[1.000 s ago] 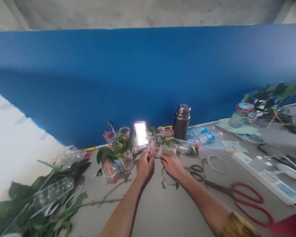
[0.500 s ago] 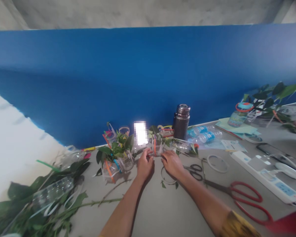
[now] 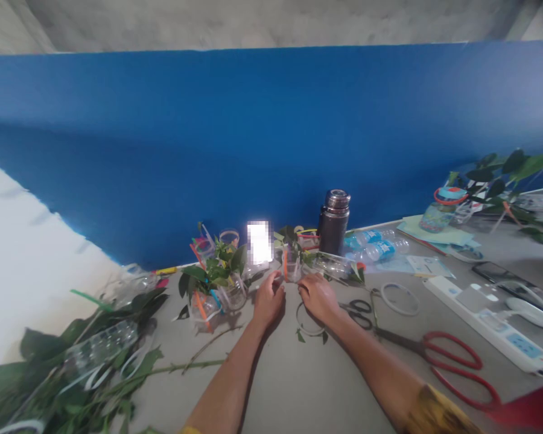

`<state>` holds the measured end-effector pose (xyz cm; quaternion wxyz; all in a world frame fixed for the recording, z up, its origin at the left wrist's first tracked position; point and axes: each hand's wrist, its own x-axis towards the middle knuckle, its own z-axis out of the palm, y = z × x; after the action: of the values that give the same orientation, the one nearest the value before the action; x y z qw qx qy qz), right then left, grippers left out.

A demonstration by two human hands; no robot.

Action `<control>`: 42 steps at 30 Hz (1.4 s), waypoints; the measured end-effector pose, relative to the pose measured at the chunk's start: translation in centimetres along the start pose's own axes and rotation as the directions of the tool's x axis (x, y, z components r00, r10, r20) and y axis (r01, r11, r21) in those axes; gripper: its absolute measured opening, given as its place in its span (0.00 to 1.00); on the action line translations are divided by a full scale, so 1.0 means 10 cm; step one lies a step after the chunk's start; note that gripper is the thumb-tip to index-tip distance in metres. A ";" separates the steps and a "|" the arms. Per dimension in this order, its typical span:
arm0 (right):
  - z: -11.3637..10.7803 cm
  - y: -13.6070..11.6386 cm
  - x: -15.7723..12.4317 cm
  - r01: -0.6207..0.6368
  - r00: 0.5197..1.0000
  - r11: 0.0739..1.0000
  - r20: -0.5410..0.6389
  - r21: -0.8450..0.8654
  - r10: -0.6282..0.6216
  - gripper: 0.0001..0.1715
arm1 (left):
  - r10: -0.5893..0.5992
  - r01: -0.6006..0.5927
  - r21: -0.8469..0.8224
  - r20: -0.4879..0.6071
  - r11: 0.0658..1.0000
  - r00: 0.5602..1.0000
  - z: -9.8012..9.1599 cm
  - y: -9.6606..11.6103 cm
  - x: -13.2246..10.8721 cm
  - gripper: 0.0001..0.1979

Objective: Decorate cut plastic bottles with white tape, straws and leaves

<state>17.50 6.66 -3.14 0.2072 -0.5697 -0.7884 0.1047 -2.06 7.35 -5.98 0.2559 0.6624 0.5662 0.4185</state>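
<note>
A small clear plastic cup (image 3: 291, 267) with an orange strip and green leaves in it stands near the blue wall. My left hand (image 3: 268, 299) lies just left of it, fingers curled, thumb and fingertips at the cup's base. My right hand (image 3: 319, 297) is on the cup's other side, fingers bent in towards the base too. A thin clear plastic ring (image 3: 308, 328) lies on the grey table (image 3: 298, 386) under my right wrist. Whether the fingertips press the cup or only touch it is hard to see.
Left of my hands stand more clear cups with leaves and coloured strips (image 3: 215, 289). Leafy branches and a cut bottle (image 3: 85, 361) fill the left. A dark flask (image 3: 333, 222), water bottles (image 3: 375, 247), black scissors (image 3: 359, 313), red scissors (image 3: 452, 361), a power strip (image 3: 493, 328) lie right.
Both hands have eased back a little from the cup, from around its sides to its base. The cup stands slightly further from me.
</note>
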 end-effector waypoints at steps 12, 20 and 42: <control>-0.04 -0.03 -0.02 -0.029 0.999 1.000 -0.025 -0.008 0.029 0.13 | -0.058 0.058 0.001 -0.076 0.998 0.995 -0.01 0.10 -0.03 0.24; -0.05 -0.17 -0.09 0.007 0.999 0.999 -0.034 -0.037 -0.008 0.19 | -0.049 0.047 -0.032 -0.082 0.998 0.995 -0.07 0.29 -0.09 0.19; -0.01 -0.09 -0.15 -0.021 0.999 0.988 -0.049 -0.152 0.013 0.22 | -0.001 0.049 -0.144 0.314 0.988 0.950 -0.29 1.19 -1.12 0.23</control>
<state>17.15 4.98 -2.99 0.1810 -0.5928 -0.7841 0.0324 1.81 -6.51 2.25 0.3967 0.6919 0.4938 0.3465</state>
